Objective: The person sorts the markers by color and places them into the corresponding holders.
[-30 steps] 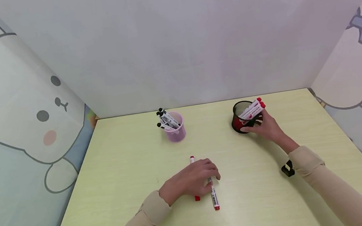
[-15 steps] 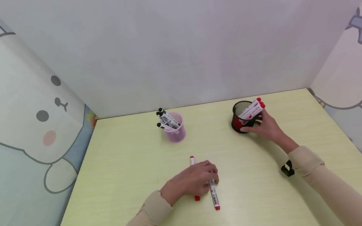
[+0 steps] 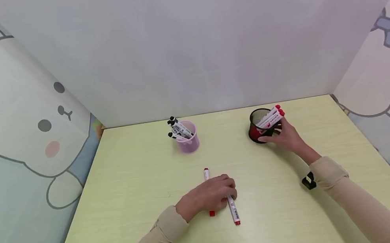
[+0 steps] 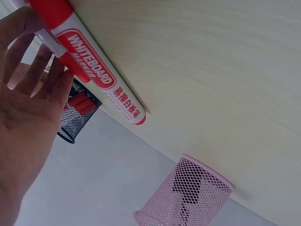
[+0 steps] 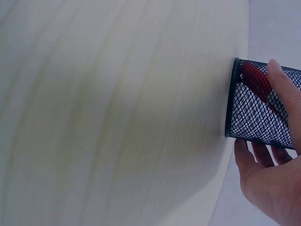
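My left hand [image 3: 211, 193] pinches a red whiteboard marker [image 3: 234, 212] near its far end, low over the table; the fingers hide that end. Under the same hand a second red whiteboard marker [image 3: 206, 173] lies on the table, its printed barrel [image 4: 101, 66] large in the left wrist view. My right hand [image 3: 286, 137] grips a black mesh pen holder [image 3: 254, 132] by its right side, thumb and fingers [image 5: 242, 153] around the wall. Several red markers [image 3: 269, 119] lean in that holder, caps to the right.
A pinkish-purple mesh pen holder [image 3: 189, 146] with several black-capped markers [image 3: 180, 129] stands left of the black one. Behind the pale wooden table [image 3: 133, 175] rises a plain wall [image 3: 187, 51], with cartoon-printed panels [image 3: 12, 117] at both sides.
My left fingers have closed on the right-hand marker, and its near end has swung slightly right. My right hand and the black pen holder have stayed put.
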The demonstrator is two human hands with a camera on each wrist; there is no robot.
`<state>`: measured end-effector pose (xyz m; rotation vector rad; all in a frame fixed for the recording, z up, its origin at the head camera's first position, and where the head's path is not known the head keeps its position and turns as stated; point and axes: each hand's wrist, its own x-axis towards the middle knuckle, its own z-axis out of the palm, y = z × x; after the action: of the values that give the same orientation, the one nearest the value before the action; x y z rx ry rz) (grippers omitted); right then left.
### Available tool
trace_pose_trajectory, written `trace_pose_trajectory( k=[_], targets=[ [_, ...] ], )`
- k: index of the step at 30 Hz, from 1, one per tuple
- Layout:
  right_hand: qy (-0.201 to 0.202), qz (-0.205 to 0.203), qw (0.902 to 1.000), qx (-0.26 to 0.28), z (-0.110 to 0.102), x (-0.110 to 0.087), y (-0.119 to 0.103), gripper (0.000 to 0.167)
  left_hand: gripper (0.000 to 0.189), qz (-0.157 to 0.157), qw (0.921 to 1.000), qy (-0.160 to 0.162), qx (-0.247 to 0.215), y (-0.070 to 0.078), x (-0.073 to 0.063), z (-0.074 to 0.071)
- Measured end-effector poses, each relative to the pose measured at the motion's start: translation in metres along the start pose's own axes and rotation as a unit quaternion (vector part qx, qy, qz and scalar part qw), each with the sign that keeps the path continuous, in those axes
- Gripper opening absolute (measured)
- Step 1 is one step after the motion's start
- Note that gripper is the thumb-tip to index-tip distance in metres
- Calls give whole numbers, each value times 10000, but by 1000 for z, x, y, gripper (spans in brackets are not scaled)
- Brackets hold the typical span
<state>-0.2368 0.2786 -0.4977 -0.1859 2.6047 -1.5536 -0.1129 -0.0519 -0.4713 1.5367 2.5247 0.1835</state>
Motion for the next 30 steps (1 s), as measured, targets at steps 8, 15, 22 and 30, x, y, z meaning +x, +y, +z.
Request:
trace_pose_trajectory(
  k=[8, 15, 22, 30],
  targets=[
    [-10, 32, 10000, -16, 0, -1, -1, 99, 16, 54, 9999, 80, -28, 0, 4, 0],
    [-42, 38, 10000, -23, 0, 0, 0, 100, 17, 48, 9995, 292, -115, 1, 9, -4],
    [-45, 106, 9999, -52, 1, -1, -1, 101, 22, -29, 9991, 396, -136, 0, 15, -11],
    [-68, 147, 9998, -94, 1, -1, -1, 100, 23, -10, 9970, 732, -265, -5, 17, -16]
  ],
)
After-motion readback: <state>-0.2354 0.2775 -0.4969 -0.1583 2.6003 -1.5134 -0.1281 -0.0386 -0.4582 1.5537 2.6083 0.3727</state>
